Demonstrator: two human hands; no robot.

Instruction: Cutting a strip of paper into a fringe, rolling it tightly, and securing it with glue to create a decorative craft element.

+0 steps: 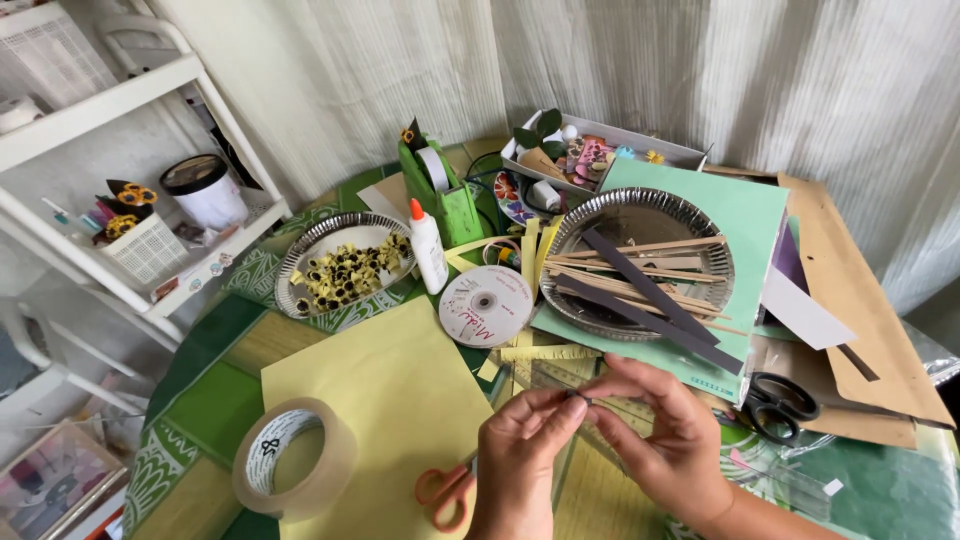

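My left hand (522, 450) and my right hand (665, 430) meet near the table's front edge, fingertips pinching a small thin dark piece (582, 398) between them. They hover over a clear ruler (555, 375) and yellow fringed paper strips (545, 352). Orange-handled scissors (447, 493) lie just left of my left hand on a yellow paper sheet (390, 390). A disc (485, 305) lies beyond the hands.
A roll of tape (293, 458) sits front left. A silver plate (640, 262) holds sticks and dark strips; another plate (345, 265) holds small yellow-and-black rolled pieces. A glue bottle (428, 247), green tape dispenser (445, 190), black scissors (778, 405), craft box (590, 155) and white shelf (130, 230) surround.
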